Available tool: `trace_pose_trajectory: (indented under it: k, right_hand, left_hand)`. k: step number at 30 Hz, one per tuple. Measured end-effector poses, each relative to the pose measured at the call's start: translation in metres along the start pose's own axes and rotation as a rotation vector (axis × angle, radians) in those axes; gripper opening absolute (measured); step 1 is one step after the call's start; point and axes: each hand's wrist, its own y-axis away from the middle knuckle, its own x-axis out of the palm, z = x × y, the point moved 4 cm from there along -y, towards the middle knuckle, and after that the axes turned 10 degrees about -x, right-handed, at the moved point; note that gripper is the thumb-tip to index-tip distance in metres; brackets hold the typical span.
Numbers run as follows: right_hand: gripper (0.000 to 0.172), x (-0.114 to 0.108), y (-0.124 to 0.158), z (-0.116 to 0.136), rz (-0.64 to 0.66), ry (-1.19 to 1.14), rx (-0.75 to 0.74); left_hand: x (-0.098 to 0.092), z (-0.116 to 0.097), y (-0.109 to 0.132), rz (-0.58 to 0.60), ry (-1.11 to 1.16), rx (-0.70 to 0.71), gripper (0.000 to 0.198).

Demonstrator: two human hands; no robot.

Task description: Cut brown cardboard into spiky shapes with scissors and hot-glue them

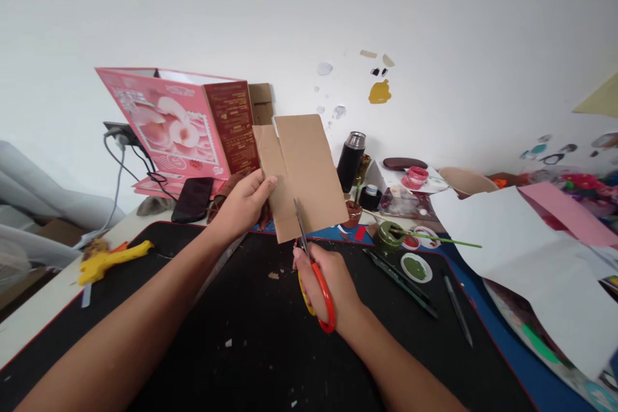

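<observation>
A flat piece of brown cardboard [311, 170] is held up over the black mat, with a crease or slit running down its left part from the top edge. My left hand [246, 203] grips its left edge, thumb on the near face and fingers mostly hidden behind. In my right hand [328, 283] is a pair of scissors [329, 309] with red and yellow handles. One blade lies across the near face of the cardboard at its lower edge; the other blade is hidden behind it.
A pink box [178, 122] stands at the back left, near a phone [193, 199] and a yellow glue gun [113, 262]. A black thermos [351, 161], an open green paint jar [390, 236] and pens [400, 283] lie to the right, beside white paper sheets [502, 225]. Scraps dot the black mat [270, 347].
</observation>
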Motion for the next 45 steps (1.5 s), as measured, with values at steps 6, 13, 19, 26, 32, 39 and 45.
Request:
trace_pose_trajectory:
  k: [6, 13, 19, 26, 32, 39, 45]
  right_hand:
    - [0.045, -0.001, -0.002, 0.003, -0.012, 0.073, -0.054]
    - [0.046, 0.004, -0.002, -0.007, -0.006, -0.006, -0.011]
    - [0.043, -0.001, -0.004, 0.000, 0.032, 0.051, -0.049]
    - [0.042, -0.010, -0.007, 0.016, 0.073, 0.129, -0.161]
    - [0.043, -0.009, -0.007, 0.014, 0.095, 0.073, -0.142]
    - [0.054, -0.011, -0.008, 0.013, 0.129, 0.106, -0.132]
    - [0.046, -0.009, -0.008, 0.011, 0.116, 0.056, -0.122]
  left_hand:
    - [-0.001, 0.002, -0.001, -0.009, -0.002, -0.003, 0.035]
    - [0.000, 0.007, -0.004, 0.004, 0.004, 0.001, 0.036]
    - [-0.001, 0.005, -0.002, 0.000, -0.018, 0.007, 0.034]
    - [-0.002, 0.001, -0.001, 0.015, -0.018, 0.011, 0.036]
    - [-0.004, 0.000, -0.001, 0.018, -0.022, 0.019, 0.037]
    - [-0.003, 0.000, 0.000, 0.009, -0.037, 0.010, 0.036]
    - [0.003, -0.001, 0.001, 0.048, -0.050, 0.011, 0.038]
